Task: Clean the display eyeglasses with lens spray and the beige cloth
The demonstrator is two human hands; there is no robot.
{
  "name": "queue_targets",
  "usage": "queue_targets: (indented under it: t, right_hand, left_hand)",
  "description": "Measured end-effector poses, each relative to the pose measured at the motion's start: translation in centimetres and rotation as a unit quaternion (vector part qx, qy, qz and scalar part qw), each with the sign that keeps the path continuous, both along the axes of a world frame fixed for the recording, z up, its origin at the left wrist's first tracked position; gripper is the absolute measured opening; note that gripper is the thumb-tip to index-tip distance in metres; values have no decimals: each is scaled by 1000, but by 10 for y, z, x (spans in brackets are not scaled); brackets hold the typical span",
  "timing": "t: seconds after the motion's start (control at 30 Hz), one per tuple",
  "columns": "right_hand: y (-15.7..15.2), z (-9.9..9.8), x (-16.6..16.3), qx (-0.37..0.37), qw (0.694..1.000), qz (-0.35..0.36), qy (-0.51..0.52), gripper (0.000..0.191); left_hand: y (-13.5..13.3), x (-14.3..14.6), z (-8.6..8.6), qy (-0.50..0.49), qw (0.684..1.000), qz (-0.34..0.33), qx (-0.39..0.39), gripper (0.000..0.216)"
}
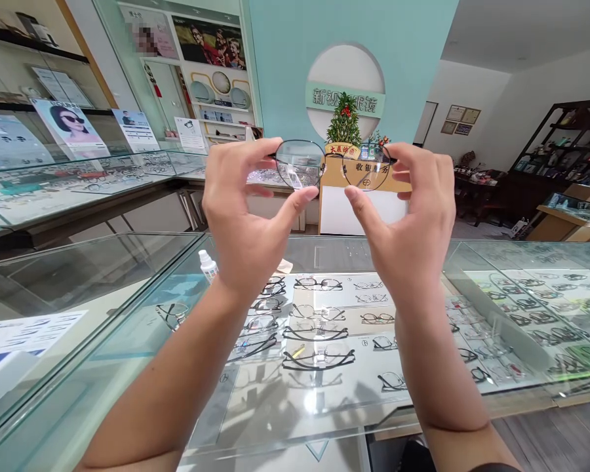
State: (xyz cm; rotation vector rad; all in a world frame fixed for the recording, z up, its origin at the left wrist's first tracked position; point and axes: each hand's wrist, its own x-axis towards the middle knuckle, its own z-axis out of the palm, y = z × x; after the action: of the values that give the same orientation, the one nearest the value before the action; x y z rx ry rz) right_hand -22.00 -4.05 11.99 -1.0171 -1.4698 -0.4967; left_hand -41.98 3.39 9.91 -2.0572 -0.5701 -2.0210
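Observation:
A pair of eyeglasses (pixel 333 156) with a thin dark frame and round clear lenses is held up in front of me, above the glass counter. My left hand (pixel 250 210) grips its left side, fingers at the outer rim and thumb under the left lens. My right hand (pixel 413 210) does the same on the right, with the thumb below the right lens. Through the lenses parts of the room show. The temples are mostly hidden behind my fingers.
Below my hands, a glass display case (pixel 299 419) holds rows of eyeglasses (pixel 319 358). A white bottle (pixel 207 265) stands at its left. More glass cases line the left and right. A cashier desk (pixel 364 210) with a plant (pixel 344 121) stands ahead.

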Motion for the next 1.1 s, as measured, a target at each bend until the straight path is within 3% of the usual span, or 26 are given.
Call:
queue_targets:
  t: [0.13, 0.3, 0.7, 0.83, 1.1]
  right_hand:
    - [5, -4, -10, 56, 998, -22, -17, 39]
    - [7, -7, -12, 49, 998, -20, -22, 51]
    - [23, -9, 10, -67, 986, 151, 35, 45]
    - [19, -3, 13, -68, 981, 166, 72, 33]
    - [15, 3, 13, -75, 980, 159, 93, 33]
  left_hand:
    - [27, 8, -11, 16, 999, -27, 10, 80]
    - [42, 19, -19, -15, 1000, -10, 6, 72]
    - [15, 12, -12, -75, 995, 55, 44, 61]
    - [21, 9, -10, -67, 997, 44, 21, 60]
    - [28, 3, -5, -20, 1000, 8, 8, 57]
